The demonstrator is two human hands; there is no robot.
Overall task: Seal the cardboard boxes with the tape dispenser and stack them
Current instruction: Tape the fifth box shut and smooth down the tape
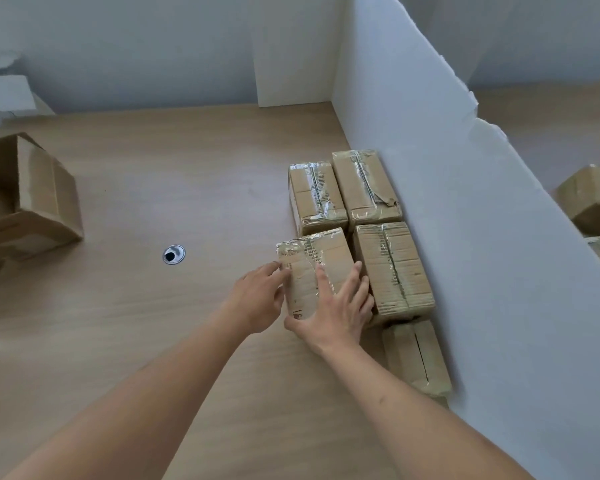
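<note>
Several taped cardboard boxes lie flat on the wooden table [187, 188], packed against a white partition. Between my hands is the near-left box [312, 265], slightly askew to the others. My left hand [257, 303] touches its left side with fingers nearly straight. My right hand [333, 310] lies flat on its top, fingers spread, thumb at the near end. Two sealed boxes [317, 195] [364, 185] sit behind it, another [392, 268] to its right, and one with an open seam [416, 355] nearer me. No tape dispenser is in view.
An open empty cardboard box [28, 199] lies tilted at the table's left edge. A round cable hole [174, 254] is in the tabletop. The white partition [465, 220] runs diagonally on the right, with more taped boxes [593, 199] beyond it.
</note>
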